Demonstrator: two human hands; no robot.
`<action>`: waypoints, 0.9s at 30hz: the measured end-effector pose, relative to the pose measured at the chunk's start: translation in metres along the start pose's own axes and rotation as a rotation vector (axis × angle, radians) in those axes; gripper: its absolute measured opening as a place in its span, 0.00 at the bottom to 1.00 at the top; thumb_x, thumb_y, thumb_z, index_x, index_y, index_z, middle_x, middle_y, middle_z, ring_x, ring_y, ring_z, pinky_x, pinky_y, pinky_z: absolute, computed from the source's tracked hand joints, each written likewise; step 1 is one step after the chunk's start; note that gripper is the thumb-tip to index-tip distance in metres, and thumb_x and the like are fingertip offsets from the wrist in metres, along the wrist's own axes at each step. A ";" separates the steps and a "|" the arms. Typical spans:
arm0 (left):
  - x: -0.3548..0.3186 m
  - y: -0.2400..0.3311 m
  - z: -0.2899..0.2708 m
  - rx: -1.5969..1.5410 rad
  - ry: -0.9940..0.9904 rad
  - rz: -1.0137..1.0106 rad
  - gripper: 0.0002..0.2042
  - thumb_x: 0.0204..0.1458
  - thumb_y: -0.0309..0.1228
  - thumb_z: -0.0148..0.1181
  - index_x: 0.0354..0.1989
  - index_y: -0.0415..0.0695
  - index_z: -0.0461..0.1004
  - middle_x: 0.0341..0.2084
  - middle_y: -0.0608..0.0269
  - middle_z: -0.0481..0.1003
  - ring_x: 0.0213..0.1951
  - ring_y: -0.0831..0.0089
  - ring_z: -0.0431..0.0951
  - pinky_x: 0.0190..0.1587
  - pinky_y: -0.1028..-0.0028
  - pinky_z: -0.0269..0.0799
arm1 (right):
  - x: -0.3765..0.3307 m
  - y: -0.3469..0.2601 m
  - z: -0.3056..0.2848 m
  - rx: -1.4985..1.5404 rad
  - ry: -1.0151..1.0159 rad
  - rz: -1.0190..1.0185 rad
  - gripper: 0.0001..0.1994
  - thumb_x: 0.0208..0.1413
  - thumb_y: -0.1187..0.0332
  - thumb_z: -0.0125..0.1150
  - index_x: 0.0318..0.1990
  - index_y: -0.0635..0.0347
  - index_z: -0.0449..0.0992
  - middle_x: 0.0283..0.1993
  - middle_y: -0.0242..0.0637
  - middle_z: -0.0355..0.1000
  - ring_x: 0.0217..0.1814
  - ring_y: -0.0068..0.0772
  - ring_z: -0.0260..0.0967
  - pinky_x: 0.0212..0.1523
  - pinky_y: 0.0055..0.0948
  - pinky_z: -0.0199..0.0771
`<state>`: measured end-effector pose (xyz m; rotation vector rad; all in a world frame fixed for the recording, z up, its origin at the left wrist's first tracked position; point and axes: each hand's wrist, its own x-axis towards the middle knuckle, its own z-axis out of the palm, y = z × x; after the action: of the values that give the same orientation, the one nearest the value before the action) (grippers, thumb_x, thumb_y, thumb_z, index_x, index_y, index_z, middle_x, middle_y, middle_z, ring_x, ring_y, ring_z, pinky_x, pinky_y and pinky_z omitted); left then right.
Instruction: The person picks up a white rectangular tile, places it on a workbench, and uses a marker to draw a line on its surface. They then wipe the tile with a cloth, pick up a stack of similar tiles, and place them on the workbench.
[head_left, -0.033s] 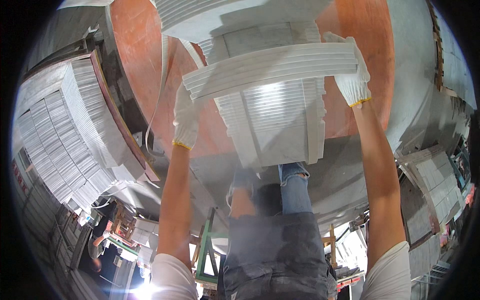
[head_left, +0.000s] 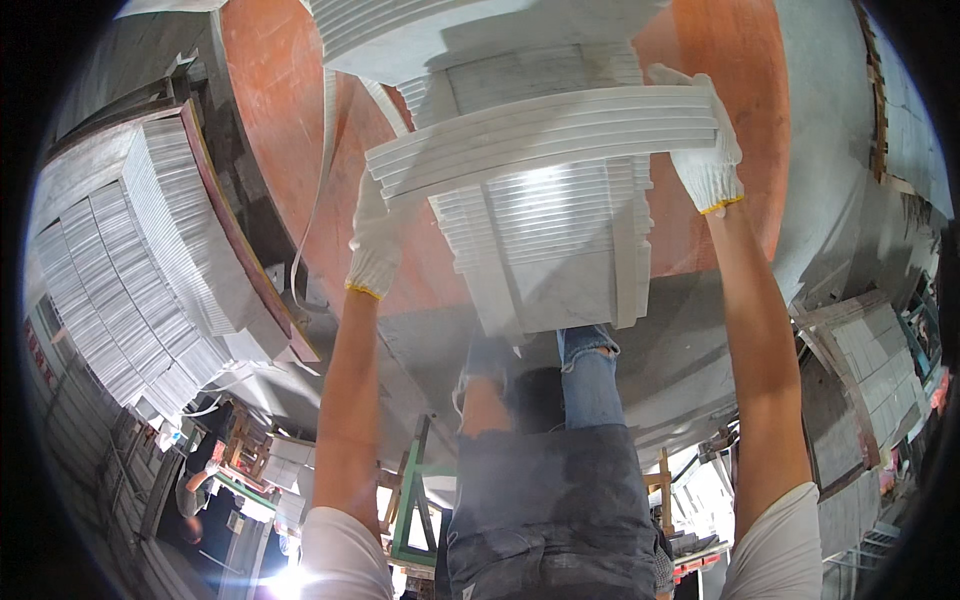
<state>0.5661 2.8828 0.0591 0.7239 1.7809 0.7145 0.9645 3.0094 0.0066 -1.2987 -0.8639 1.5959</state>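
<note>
My left hand point(head_left: 374, 240) and my right hand point(head_left: 708, 165) both wear white knit gloves with yellow cuff edges. Between them spans a short stack of long white slabs point(head_left: 540, 138), apparently tiles or cut stone. The right hand grips its right end, thumb on top. My left hand is closed at the left end, its fingertips partly hidden by the slabs. The stack lies across or just above a larger pile of white slabs point(head_left: 555, 275); whether they touch I cannot tell. More slabs point(head_left: 480, 40) are piled at the far side.
An orange board point(head_left: 725, 190) lies beneath the piles. A pale strap point(head_left: 327, 150) hangs at its left. Further left stands a big pallet stack of slabs point(head_left: 130, 290); another slab stack point(head_left: 880, 370) is at the right. Behind me are a green frame point(head_left: 410, 500) and another person point(head_left: 195, 495).
Almost nothing differs. My left hand has shifted very slightly to the right, while the held slabs stay practically where they were.
</note>
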 end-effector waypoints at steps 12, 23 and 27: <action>0.031 -0.011 -0.006 0.310 -0.200 0.430 0.40 0.49 0.26 0.74 0.71 0.41 0.58 0.61 0.60 0.68 0.59 0.73 0.71 0.60 0.71 0.73 | 0.027 -0.022 0.006 0.426 -0.179 0.385 0.34 0.73 0.41 0.39 0.39 0.65 0.80 0.48 0.39 0.77 0.48 0.29 0.74 0.49 0.30 0.76; 0.044 -0.022 0.010 0.285 -0.098 0.644 0.42 0.38 0.27 0.80 0.67 0.43 0.67 0.66 0.54 0.64 0.67 0.58 0.66 0.68 0.62 0.67 | 0.021 -0.010 0.005 0.018 0.008 0.272 0.30 0.70 0.43 0.51 0.49 0.67 0.81 0.36 0.36 0.79 0.37 0.27 0.74 0.40 0.28 0.77; 0.044 -0.026 0.009 0.358 -0.055 0.686 0.37 0.44 0.28 0.77 0.65 0.43 0.68 0.64 0.54 0.67 0.64 0.61 0.69 0.66 0.66 0.69 | 0.034 0.018 -0.017 0.552 -0.024 0.368 0.23 0.71 0.50 0.52 0.53 0.64 0.76 0.41 0.32 0.77 0.44 0.25 0.73 0.42 0.27 0.78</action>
<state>0.5583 2.9004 0.0108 1.6237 1.6193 0.8075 0.9751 3.0335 -0.0259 -1.0704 -0.1630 1.9571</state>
